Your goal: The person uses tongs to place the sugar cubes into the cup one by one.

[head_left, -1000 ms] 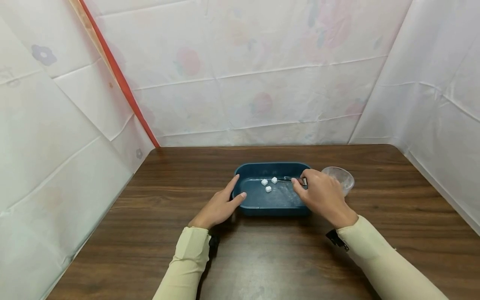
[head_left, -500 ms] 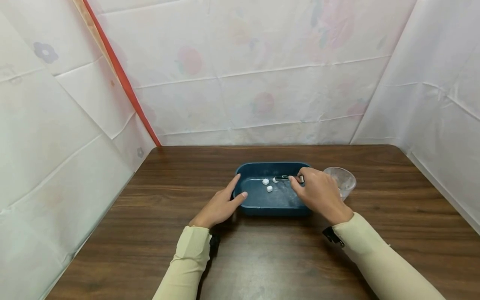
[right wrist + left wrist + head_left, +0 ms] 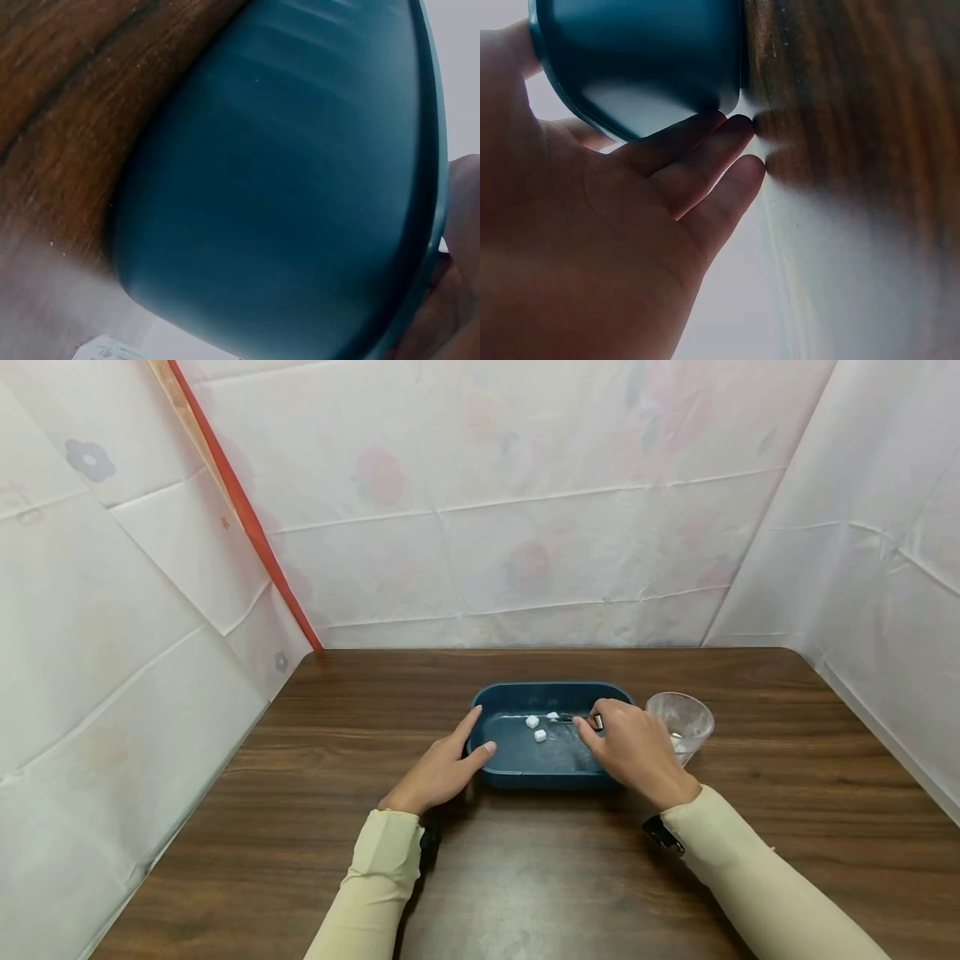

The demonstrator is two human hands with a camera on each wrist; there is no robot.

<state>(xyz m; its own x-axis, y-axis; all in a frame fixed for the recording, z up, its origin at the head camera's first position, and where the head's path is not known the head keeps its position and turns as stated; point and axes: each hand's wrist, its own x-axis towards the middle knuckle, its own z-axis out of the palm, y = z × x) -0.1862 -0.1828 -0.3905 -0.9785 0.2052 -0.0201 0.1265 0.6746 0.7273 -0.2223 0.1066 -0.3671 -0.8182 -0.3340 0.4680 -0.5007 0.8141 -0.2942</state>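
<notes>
A: What occupies the right hand (image 3: 636,743)?
B: A slim, dark tool with a silvery part (image 3: 598,722); the grip is curled, pinching it over the right portion of the deep-blue rectangular tray (image 3: 512,752).

A: Where does the tool point?
B: Toward the tray's left end, its tip at a small white cube (image 3: 552,716) on the tray floor. Whether the tip clasps the cube cannot be told.

A: Are other cubes shown?
B: Two, also within the tray: a white left-hand cube (image 3: 532,722), and a white front cube (image 3: 540,736) closer to the tray's near wall.

A: And the left hand (image 3: 435,768)?
B: Its grip is relaxed, fingers extended and spread, at the tray's left end, thumb by the near corner.

A: What lies beyond?
B: Right of the tray, a clear round bowl (image 3: 686,717), partly covered by the right hand; its pale contents are too small to identify. Beneath the tray is the dark-brown wood-grained worktop (image 3: 300,827); behind it, a white patterned sheet (image 3: 450,485).
</notes>
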